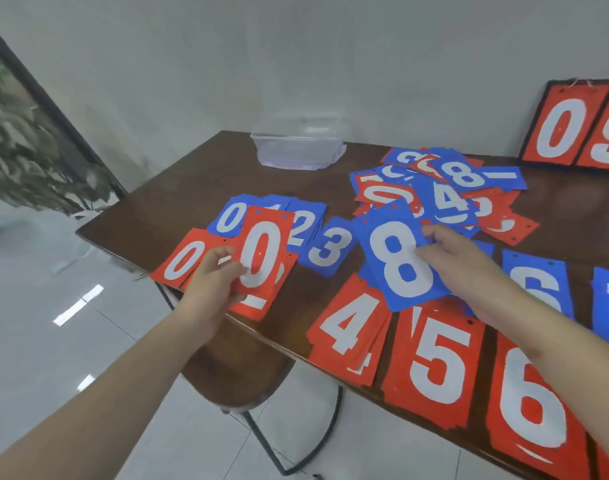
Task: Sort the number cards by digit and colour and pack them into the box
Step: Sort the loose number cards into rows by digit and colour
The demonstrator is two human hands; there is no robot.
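Observation:
My left hand (214, 278) grips a red 0 card (265, 252) above the red piles at the table's left edge, beside a flat red 0 card (183, 259). My right hand (455, 258) pinches a blue 8 card (398, 258), lifted over the table's middle. Sorted blue piles lie behind: blue 0 (228, 216), blue 2 (305, 225), blue 3 (329, 245). Red piles line the near edge: red 4 (351, 323), red 5 (438, 362), red 6 (535, 400). A mixed heap of cards (445, 192) sits further back. The clear plastic box (298, 147) stands at the far edge.
The dark wooden table (192, 188) ends in a corner at the left. A brown stool (237, 368) stands under its near edge. Large red 0 and 9 boards (566, 129) lean on the wall at the back right. Blue 6 pile (538, 282) lies right of my forearm.

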